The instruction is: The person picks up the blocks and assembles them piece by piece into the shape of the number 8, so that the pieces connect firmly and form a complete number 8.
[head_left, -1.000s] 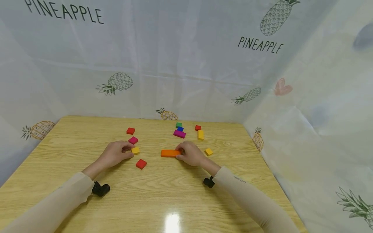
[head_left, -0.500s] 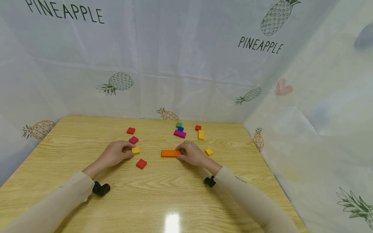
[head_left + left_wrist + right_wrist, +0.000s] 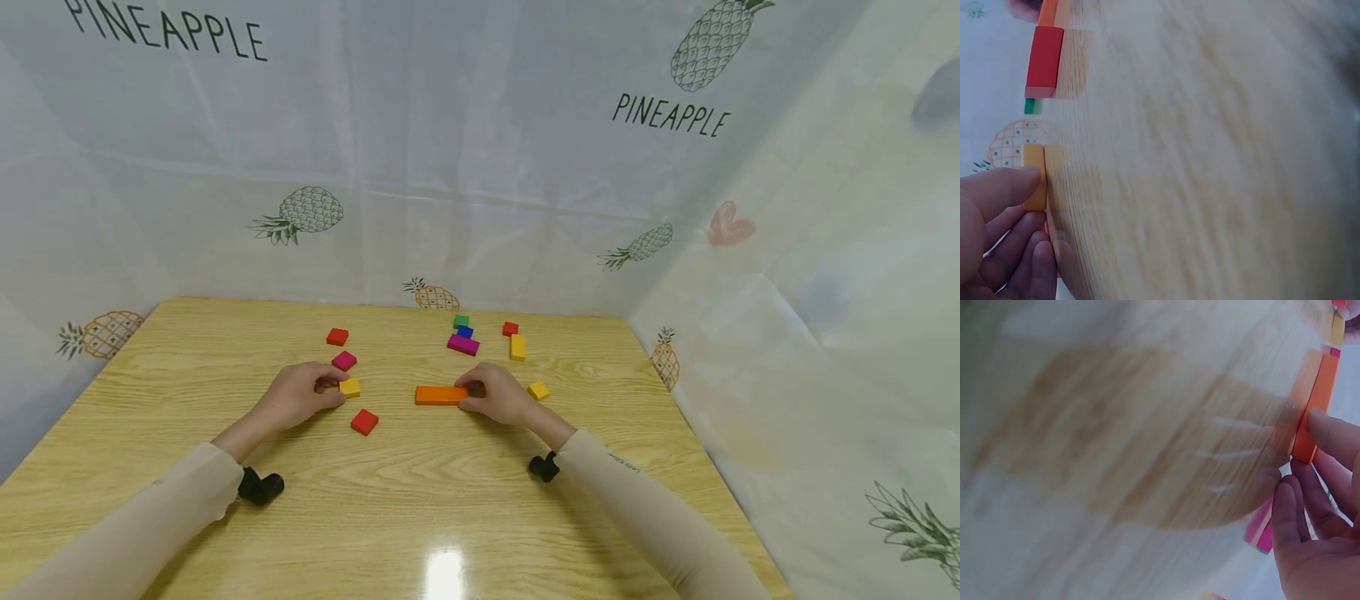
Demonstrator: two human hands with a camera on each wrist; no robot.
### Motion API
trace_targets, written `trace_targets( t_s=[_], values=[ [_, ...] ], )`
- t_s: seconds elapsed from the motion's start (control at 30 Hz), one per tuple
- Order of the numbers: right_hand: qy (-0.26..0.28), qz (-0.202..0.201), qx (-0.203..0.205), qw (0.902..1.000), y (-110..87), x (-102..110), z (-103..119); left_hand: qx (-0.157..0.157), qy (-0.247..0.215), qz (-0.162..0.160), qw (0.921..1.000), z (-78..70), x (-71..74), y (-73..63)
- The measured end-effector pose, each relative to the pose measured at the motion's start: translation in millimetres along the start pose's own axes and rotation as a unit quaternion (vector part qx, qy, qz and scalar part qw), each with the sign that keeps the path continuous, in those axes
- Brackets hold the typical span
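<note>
My left hand (image 3: 295,397) pinches a small yellow block (image 3: 349,387) between thumb and fingers on the table. In the left wrist view the thumb lies against the side of that yellow block (image 3: 1034,178). My right hand (image 3: 498,395) holds the right end of a long orange block (image 3: 438,396) that lies flat, left to right. The right wrist view shows the thumb on the orange block (image 3: 1317,406) and fingertips at its near end. A red block (image 3: 364,422) lies in front of the yellow one, and a magenta block (image 3: 344,361) just behind it.
Farther back lie a red block (image 3: 337,337), a green block (image 3: 461,322), a blue block (image 3: 465,332), a purple block (image 3: 463,345), another red block (image 3: 510,329) and a yellow block (image 3: 517,347). One more yellow block (image 3: 537,390) sits beside the right wrist. A printed curtain (image 3: 480,167) borders the table.
My right hand has slid slightly to the right along the orange block, so more of the block shows. The left hand and the yellow block stay in place.
</note>
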State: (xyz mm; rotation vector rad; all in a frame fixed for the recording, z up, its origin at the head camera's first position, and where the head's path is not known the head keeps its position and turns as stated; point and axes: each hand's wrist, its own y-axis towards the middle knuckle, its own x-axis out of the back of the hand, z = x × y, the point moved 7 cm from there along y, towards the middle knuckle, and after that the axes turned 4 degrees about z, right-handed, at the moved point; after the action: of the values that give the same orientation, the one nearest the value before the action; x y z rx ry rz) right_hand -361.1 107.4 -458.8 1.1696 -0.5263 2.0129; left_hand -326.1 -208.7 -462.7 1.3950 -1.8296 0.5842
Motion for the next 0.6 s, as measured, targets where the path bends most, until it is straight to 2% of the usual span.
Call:
trace_targets(
  t_s=[0.2,0.6],
  values=[
    [0.011,-0.005,0.002,0.9999,-0.5,-0.8,-4.3,-0.001,0.001,0.001,1.0000,0.6,-1.0,0.2],
    [-0.013,0.002,0.006,0.9999,-0.5,-0.5,-0.9,-0.027,0.019,-0.013,0.9994,-4.2,1.2,0.7]
  ],
)
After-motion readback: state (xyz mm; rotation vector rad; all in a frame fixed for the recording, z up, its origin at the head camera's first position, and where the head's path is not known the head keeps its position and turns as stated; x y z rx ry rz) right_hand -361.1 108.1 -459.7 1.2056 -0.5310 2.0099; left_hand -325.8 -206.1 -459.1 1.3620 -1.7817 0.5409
